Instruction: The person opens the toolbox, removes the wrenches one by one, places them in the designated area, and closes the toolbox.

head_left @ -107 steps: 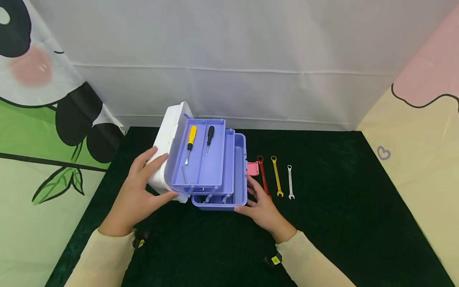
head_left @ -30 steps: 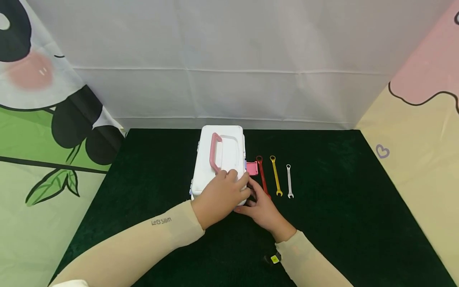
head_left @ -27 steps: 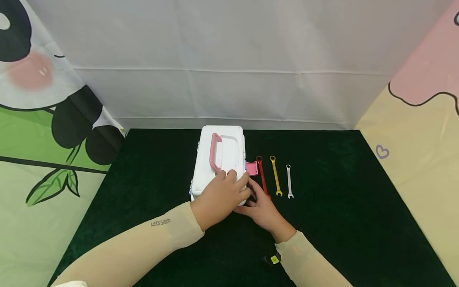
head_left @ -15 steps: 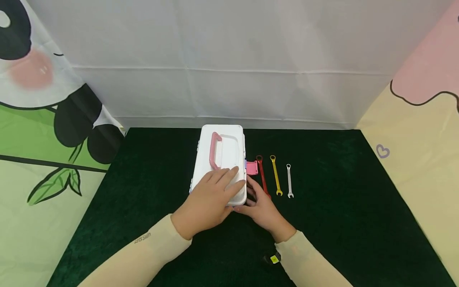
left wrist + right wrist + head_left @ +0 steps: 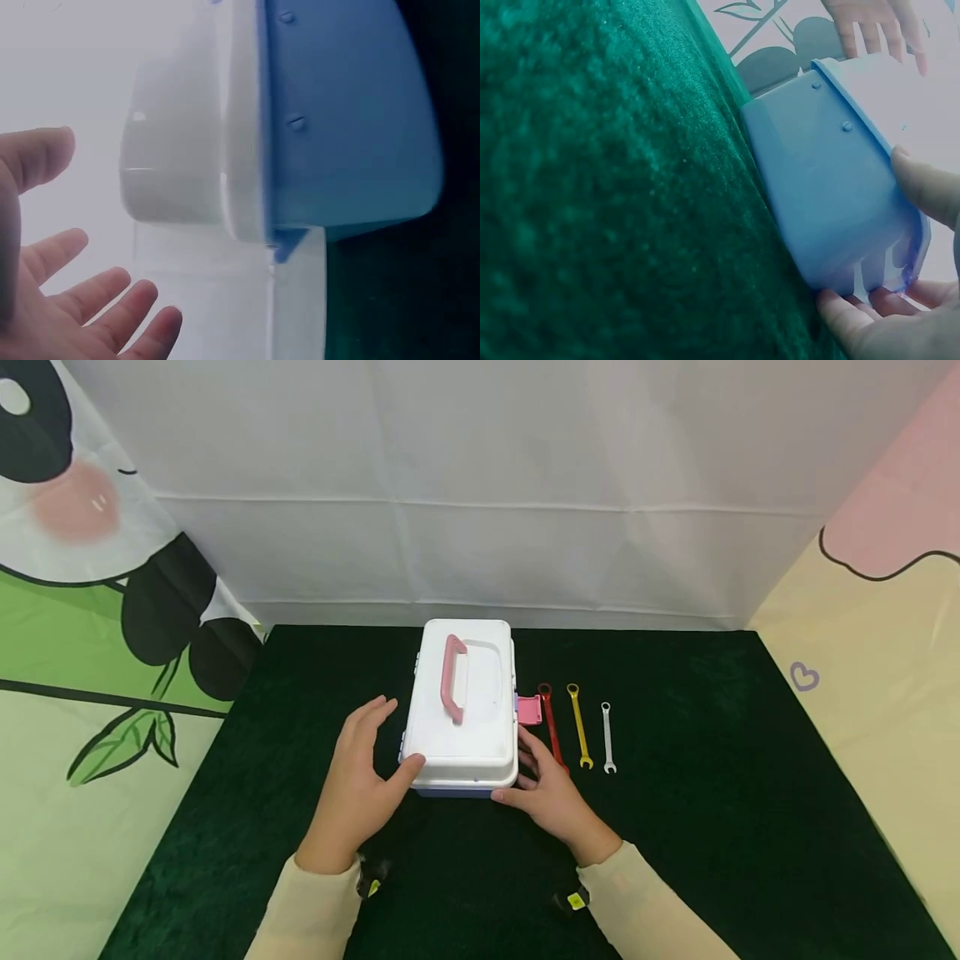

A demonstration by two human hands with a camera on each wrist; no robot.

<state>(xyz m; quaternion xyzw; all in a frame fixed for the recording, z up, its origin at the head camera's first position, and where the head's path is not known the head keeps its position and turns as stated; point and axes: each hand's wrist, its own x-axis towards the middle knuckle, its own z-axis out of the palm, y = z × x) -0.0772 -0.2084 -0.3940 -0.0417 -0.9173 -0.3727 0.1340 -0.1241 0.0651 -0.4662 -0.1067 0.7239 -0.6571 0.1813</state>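
A toolbox [image 5: 483, 739] with a white lid and a blue-purple base stands on the dark green cloth, its lid down. The pink handle [image 5: 448, 681] leans up on the lid, and a pink latch [image 5: 529, 710] sticks out flat from the right side. My right hand [image 5: 555, 802] holds the near right corner, thumb on the front face and fingers along the right side. To the left of the box my left hand [image 5: 356, 793] is spread, thumb close to the lid's near left corner. In the left wrist view, its fingers [image 5: 94, 292] hold nothing.
Right of the toolbox lie a red wrench [image 5: 551, 727], a yellow wrench [image 5: 580, 727] and a smaller silver wrench [image 5: 607, 739]. The red one is right beside the latch and my right hand. A pale cloth backdrop [image 5: 525, 560] rises behind the table.
Earlier the toolbox stood open, with screwdrivers in its raised trays; the lid is now down over them. My left hand pressed the lid, then drew back left. The right hand stayed.
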